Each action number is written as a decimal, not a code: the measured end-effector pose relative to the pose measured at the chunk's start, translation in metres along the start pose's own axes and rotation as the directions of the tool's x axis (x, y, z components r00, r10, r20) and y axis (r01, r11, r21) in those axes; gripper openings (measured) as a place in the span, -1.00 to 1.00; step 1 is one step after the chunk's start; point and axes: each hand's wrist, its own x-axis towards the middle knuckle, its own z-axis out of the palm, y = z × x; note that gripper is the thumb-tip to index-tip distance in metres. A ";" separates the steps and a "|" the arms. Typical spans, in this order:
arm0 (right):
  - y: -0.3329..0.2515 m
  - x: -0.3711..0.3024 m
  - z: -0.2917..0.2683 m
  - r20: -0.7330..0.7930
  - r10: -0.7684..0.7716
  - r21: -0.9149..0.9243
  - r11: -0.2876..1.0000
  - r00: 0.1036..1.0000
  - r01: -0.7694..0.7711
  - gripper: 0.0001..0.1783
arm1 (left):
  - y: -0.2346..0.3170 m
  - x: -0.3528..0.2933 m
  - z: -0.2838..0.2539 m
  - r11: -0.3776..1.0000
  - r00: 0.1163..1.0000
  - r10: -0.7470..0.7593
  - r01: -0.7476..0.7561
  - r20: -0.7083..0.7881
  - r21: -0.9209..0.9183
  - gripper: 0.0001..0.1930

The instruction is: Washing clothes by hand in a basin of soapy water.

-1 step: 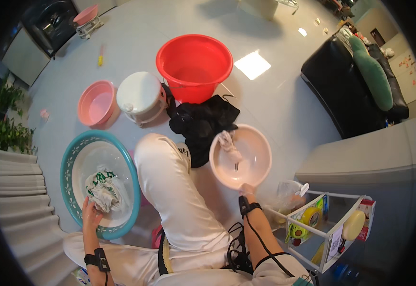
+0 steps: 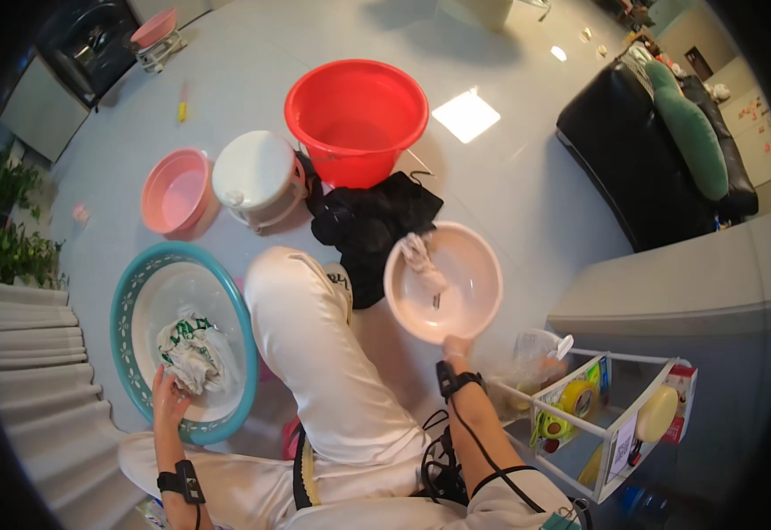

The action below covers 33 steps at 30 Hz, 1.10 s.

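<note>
My right hand [image 2: 457,346] is closed on the near rim of a pale pink basin [image 2: 482,300]. The fingers are partly hidden by the rim. In that basin a small pinkish cloth [image 2: 422,262] hangs from the far left side down to the bottom. My left hand [image 2: 170,399] reaches over the near left rim of a teal basin [image 2: 246,375] with a white inside. Its fingers are stretched out beside a crumpled white cloth [image 2: 198,360] with green print, touching its edge. A dark band sits on each of my forearms.
Ahead stand a red bucket [image 2: 356,110], a white lidded stool [image 2: 257,172] and a pink basin [image 2: 176,193]. Black clothing [image 2: 376,221] lies before the bucket. On the right are a white rack [image 2: 606,433] with toiletries and a black sofa [image 2: 615,146].
The pale pink basin, with my right hand on its rim, has shifted slightly away from me. The view has tilted a little. My left hand looks unmoved.
</note>
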 end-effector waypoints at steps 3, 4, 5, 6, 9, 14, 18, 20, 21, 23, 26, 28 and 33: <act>-0.087 -0.017 0.073 -0.011 0.105 0.136 0.985 0.994 -0.103 -0.56 | 0.016 -0.030 -0.006 1.000 0.986 -0.001 0.004 -0.165 0.017 -0.33; -0.102 -0.015 0.073 -0.038 0.128 0.166 0.979 0.991 -0.120 -0.56 | 0.013 -0.023 -0.001 0.999 0.988 -0.013 0.019 -0.155 0.038 -0.33; -0.117 -0.010 0.066 -0.070 0.148 0.186 0.973 0.986 -0.133 -0.56 | 0.010 -0.013 0.005 0.998 0.990 -0.027 0.034 -0.136 0.052 -0.33; -0.129 -0.004 0.044 -0.115 0.173 0.202 0.968 0.978 -0.147 -0.56 | 0.005 -0.001 0.018 0.997 0.996 -0.041 0.045 -0.085 0.056 -0.33; -0.262 -0.063 0.069 0.144 0.385 0.208 0.889 0.911 -0.409 -0.64 | 0.014 -0.032 -0.039 0.997 0.980 -0.005 0.020 -0.197 0.073 -0.33; -0.207 -0.054 -0.042 0.206 0.147 -0.745 0.664 0.967 0.058 -0.59 | 0.001 -0.002 0.012 0.999 1.000 0.005 -0.006 0.007 0.051 -0.32; -0.293 -0.103 -0.076 0.149 0.532 -0.962 0.272 0.834 -0.002 -0.54 | 0.001 -0.008 -0.023 0.995 0.996 0.046 -0.039 -0.071 0.093 -0.35; -0.296 -0.119 -0.104 0.074 0.599 -0.991 0.136 0.797 -0.010 -0.53 | 0.001 -0.004 -0.017 0.996 0.999 0.045 -0.043 -0.025 0.081 -0.34; -0.289 -0.129 -0.115 0.018 0.628 -0.993 0.099 0.778 -0.057 -0.53 | 0.001 -0.003 -0.016 0.996 0.998 0.055 -0.055 -0.001 0.067 -0.33; -0.258 -0.140 -0.136 -0.046 0.651 -0.992 0.058 0.758 -0.111 -0.53 | 0.002 0.002 -0.016 0.993 0.997 0.079 -0.079 0.001 0.091 -0.33; -0.197 -0.135 -0.154 0.009 0.514 -0.969 0.216 0.858 -0.118 -0.60 | 0.001 0.004 -0.010 0.986 0.993 0.119 -0.121 0.019 0.118 -0.34; -0.202 -0.140 -0.152 -0.003 0.523 -0.985 0.147 0.852 -0.093 -0.61 | 0.002 -0.002 -0.006 0.983 0.990 0.137 -0.140 0.031 0.122 -0.35; -0.212 -0.155 -0.168 -0.060 0.574 -0.998 -0.041 0.817 -0.045 -0.62 | 0.001 -0.010 -0.004 0.980 0.990 0.136 -0.130 -0.027 0.152 -0.36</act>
